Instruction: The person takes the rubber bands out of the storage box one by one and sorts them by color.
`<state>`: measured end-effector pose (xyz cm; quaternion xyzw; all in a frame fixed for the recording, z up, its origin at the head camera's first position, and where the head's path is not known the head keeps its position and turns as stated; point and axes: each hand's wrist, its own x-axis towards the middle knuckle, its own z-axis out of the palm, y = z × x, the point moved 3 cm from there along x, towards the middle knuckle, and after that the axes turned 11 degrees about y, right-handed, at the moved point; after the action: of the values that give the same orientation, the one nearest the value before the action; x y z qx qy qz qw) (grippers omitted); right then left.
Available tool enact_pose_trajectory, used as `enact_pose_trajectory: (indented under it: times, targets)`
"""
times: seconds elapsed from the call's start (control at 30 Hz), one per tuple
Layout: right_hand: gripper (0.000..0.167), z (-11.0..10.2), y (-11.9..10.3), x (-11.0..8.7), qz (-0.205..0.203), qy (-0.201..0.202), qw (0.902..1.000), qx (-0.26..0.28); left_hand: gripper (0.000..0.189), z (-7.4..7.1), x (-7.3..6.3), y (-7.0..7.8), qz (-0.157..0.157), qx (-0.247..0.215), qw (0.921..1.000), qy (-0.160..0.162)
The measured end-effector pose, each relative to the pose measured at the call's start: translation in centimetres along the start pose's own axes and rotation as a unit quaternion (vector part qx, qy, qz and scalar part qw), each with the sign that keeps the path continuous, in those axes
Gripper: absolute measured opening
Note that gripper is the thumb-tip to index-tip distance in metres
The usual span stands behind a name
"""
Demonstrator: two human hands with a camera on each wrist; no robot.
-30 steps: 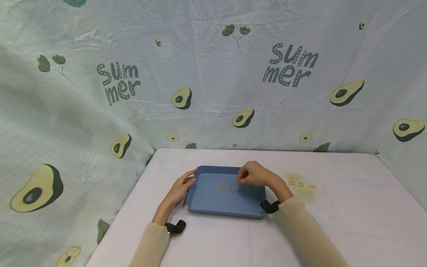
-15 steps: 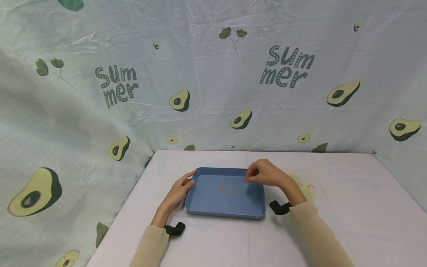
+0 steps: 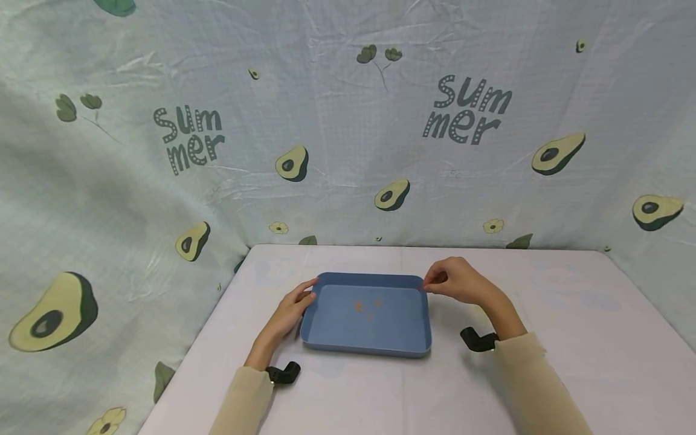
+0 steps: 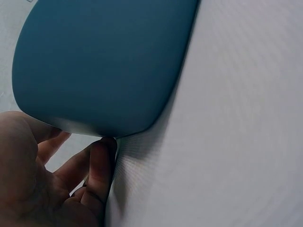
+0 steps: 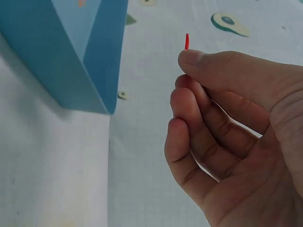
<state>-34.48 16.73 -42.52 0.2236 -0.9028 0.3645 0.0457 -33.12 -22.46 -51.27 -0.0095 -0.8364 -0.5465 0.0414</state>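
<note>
A blue rectangular tray (image 3: 364, 347) lies on the table, with several small orange rubber bands (image 3: 359, 306) in its middle. At its left side my left hand (image 3: 288, 309) holds the rim; in the left wrist view the fingers (image 4: 99, 165) bend against the tray's outer wall. My right hand (image 3: 459, 281) is at the tray's far right corner and pinches a small red rubber band (image 5: 187, 41) between thumb and index finger. Only a short end of that band shows above the thumb. The other right fingers are loosely curled.
The white table (image 3: 348, 393) reaches back to a hanging cloth (image 3: 337, 121) printed with avocados and lettering. A yellowish patch (image 3: 481, 314) of the table cover shows partly behind my right forearm.
My right hand has moved right, from over the tray to its far right corner, still pinching the red rubber band. The left hand stays at the tray's left rim.
</note>
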Motion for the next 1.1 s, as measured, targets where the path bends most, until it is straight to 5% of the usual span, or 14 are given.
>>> enact_pose_trajectory:
  times: [1.1]
  targets:
    - [0.013,-7.0,7.2,-6.3,0.063,0.048,0.9949,-0.064,0.049,0.3,0.2,-0.3,-0.006,0.005,1.0000,0.002]
